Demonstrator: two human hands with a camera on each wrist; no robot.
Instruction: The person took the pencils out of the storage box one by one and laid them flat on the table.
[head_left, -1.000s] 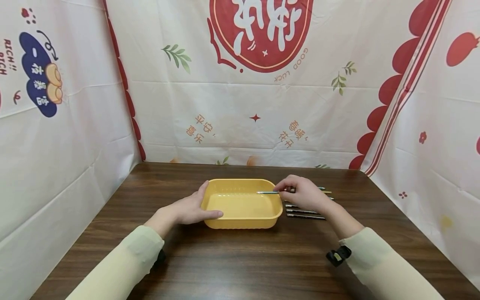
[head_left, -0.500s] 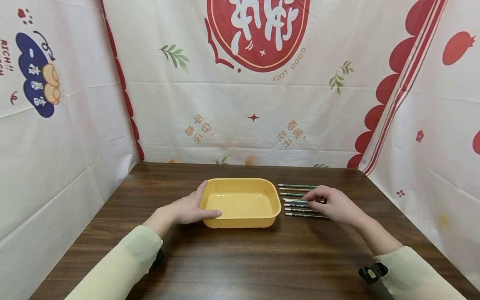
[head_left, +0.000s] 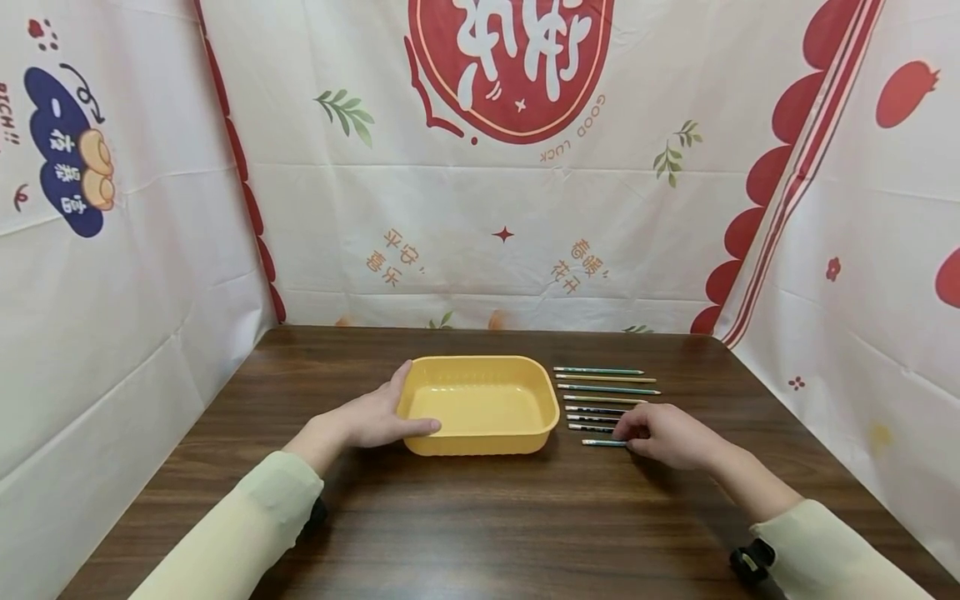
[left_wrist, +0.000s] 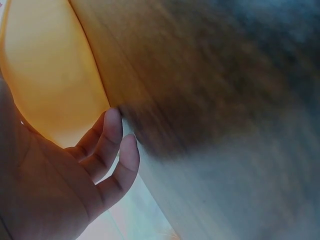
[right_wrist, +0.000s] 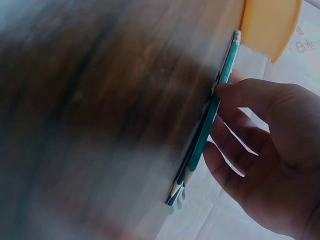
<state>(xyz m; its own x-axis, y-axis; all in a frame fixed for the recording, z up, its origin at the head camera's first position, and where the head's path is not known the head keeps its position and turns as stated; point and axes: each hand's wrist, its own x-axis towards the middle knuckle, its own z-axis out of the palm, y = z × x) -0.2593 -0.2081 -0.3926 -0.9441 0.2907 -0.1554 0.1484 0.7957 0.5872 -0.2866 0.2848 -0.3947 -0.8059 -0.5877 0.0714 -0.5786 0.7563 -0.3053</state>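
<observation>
A yellow plastic tray [head_left: 480, 443] stands mid-table. My left hand [head_left: 378, 417] holds its left end, thumb over the front rim and fingers against the outer wall; the left wrist view shows those fingers slightly bent beside the tray [left_wrist: 47, 60]. My right hand [head_left: 671, 437] pinches a teal pencil [head_left: 600, 442] by thumb and fingers, at the near end of a row of pencils [head_left: 606, 389]. In the right wrist view the teal pencil [right_wrist: 202, 132] has a white eraser end toward the tray and a sharpened tip, with a dark pencil [right_wrist: 176, 186] close behind it.
The pencils lie side by side, roughly parallel, right of the tray on a dark wooden table [head_left: 480, 533]. Printed white cloth [head_left: 450, 200] hangs behind the table and along both sides.
My right hand has gone from the tray's right rim to the row's middle, then nearer me. The teal pencil now lies in front of the others. The left hand stays on the tray.
</observation>
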